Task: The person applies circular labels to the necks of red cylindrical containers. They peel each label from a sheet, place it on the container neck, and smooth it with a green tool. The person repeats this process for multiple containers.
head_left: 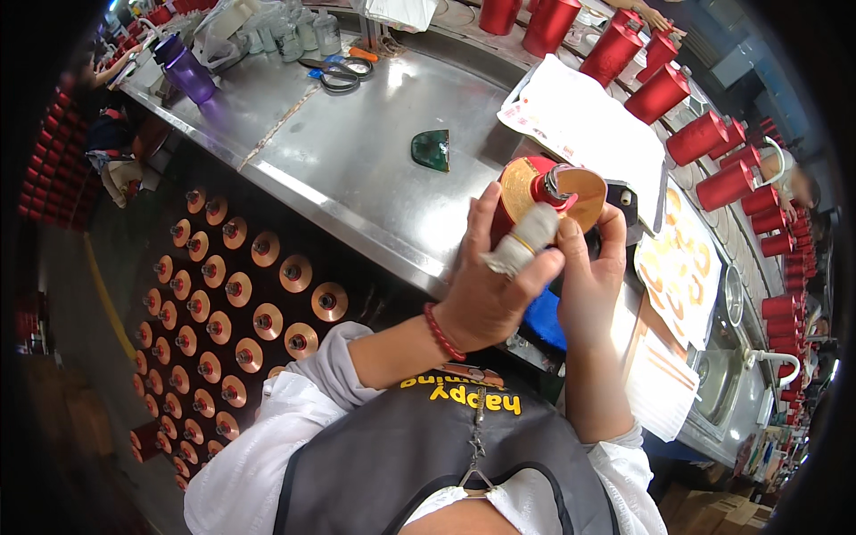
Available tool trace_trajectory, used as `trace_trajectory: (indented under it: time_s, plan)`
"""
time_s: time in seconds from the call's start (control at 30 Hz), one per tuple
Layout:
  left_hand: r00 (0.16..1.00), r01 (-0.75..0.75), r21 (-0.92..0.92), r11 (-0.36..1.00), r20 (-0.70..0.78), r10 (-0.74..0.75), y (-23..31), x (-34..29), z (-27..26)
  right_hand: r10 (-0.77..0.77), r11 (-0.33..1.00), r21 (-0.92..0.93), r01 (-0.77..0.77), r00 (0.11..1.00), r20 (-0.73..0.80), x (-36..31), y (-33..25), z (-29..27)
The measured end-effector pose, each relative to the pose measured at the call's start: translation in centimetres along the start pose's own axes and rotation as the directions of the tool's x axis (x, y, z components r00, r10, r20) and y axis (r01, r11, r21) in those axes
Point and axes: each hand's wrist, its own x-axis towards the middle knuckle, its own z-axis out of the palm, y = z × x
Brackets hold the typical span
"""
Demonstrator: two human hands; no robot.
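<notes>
Both hands are at a red bottle with a gold shoulder, tilted so its neck faces me. Closed round its left side is my left hand, a red bead bracelet on the wrist. One finger of it wears a whitish cloth wrap tied with a yellow band, and this covers part of the bottle. On the other side, my right hand pinches a gold disc-like piece against the neck between thumb and fingers. How far that piece goes round the neck is hidden.
Beyond the hands, a metal table carries a dark green cup-shaped piece, scissors and a purple bottle. Gold pieces lie on a white sheet at right. Several red bottles line the far side; gold-topped ones stand lower left.
</notes>
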Motion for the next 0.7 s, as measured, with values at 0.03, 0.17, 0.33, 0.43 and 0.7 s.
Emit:
trace_trajectory:
  time_s: [0.03,0.17,0.33,0.43,0.7]
  plan:
    - [0.999,-0.021,-0.044,0.999,-0.029,0.019,0.2,0.0,0.3,0.019,1.000,0.014,-0.019,1.000,0.000,-0.1,-0.3,0.1]
    - [1.000,0.002,-0.376,0.926,-0.017,-0.009,-0.1,1.0,-1.5,0.066,0.996,-0.061,-0.063,0.996,0.055,0.3,-1.0,-1.6]
    - [0.998,-0.003,-0.348,0.938,-0.055,-0.018,-0.2,1.2,-1.0,-0.009,0.998,-0.061,0.021,0.984,0.179,2.2,-0.9,-2.3]
    - [1.000,0.002,-0.253,0.968,-0.003,-0.002,-0.1,1.4,-1.3,0.015,0.996,0.083,-0.032,0.979,0.201,2.6,-0.5,-2.1]
    - [0.997,-0.019,-0.344,0.939,-0.078,-0.008,-0.6,1.5,-0.3,0.019,0.996,0.089,-0.030,0.992,0.124,2.5,-0.2,-1.9]
